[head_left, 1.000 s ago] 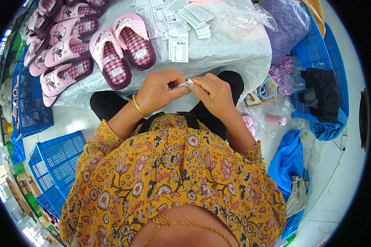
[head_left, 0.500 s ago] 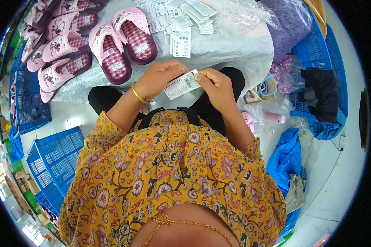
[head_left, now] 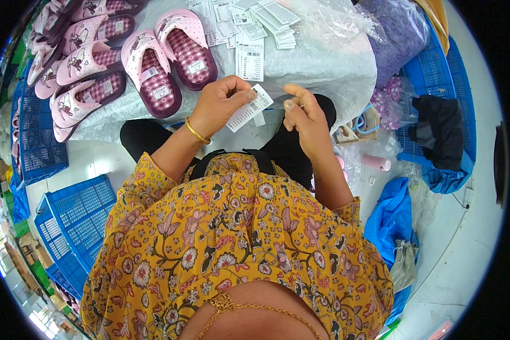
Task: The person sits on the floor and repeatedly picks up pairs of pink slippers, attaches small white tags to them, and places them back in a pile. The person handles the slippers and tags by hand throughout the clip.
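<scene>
- My left hand point(head_left: 216, 107), just above the centre of the frame, has a white tag point(head_left: 249, 110) pinched between thumb and fingers at its upper edge. The tag sits tilted, well short of the counter point(head_left: 328, 71) in the frame, its printed face towards me.
- My right hand point(head_left: 309, 122), right of centre, is apart from the tag. The forefinger is stretched out and the thumb lies near the curled fingers; whether they pinch anything small, I cannot tell.
- How far along: as I judge it, one tag is taken up and in my grip, and it is not on any slipper.
- What is left: more loose tags point(head_left: 250, 61) lie at the top middle of the frame, with a fanned stack point(head_left: 273, 18) beside them. I see no hanging tag like mine on the nearest pair of pink slippers point(head_left: 187, 55), upper left of centre; further slippers point(head_left: 85, 56) crowd the upper left.
- Writing: my tag carries rows of fine dark print, too small for me to read safely. The loose tags show similar rows, one with a barcode.
- Labels: the checked insoles of the nearest pair each bear a pale label point(head_left: 197, 67) near the heel, its lettering unclear to me. The uppers have a dark printed figure.
</scene>
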The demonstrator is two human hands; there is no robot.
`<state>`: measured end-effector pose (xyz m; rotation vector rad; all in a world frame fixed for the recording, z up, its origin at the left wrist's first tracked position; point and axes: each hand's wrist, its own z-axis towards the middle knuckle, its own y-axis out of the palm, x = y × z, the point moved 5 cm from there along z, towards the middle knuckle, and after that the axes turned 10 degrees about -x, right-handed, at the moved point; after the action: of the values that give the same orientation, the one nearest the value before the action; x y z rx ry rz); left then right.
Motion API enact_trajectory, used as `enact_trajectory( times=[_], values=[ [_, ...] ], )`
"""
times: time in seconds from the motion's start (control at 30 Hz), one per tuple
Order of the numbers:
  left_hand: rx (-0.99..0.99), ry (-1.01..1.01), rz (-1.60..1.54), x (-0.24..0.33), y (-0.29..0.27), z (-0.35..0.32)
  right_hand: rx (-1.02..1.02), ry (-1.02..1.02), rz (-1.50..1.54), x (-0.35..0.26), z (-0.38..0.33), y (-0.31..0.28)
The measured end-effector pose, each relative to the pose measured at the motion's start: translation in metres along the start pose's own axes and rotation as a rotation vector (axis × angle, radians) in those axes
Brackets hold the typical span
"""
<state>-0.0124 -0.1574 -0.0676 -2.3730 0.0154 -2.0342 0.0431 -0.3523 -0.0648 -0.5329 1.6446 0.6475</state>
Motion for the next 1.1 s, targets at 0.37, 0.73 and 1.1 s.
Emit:
enact_trajectory(
  times=[0.37, 0.73, 1.1],
  values=[
    [-0.514, -0.178, -0.54, -0.011, 0.036, -0.004, -0.153, 0.069, 0.432, -0.008, 0.008, 0.009],
    [-0.242, -0.114, -0.672, -0.015, 0.029, -0.002, 0.011, 0.003, 0.73, 0.025, 0.018, 0.01],
    [-0.242, -0.104, -0.687, -0.017, 0.029, -0.006, 0.034, 0.026, 0.718, 0.029, 0.027, 0.009]
  ],
)
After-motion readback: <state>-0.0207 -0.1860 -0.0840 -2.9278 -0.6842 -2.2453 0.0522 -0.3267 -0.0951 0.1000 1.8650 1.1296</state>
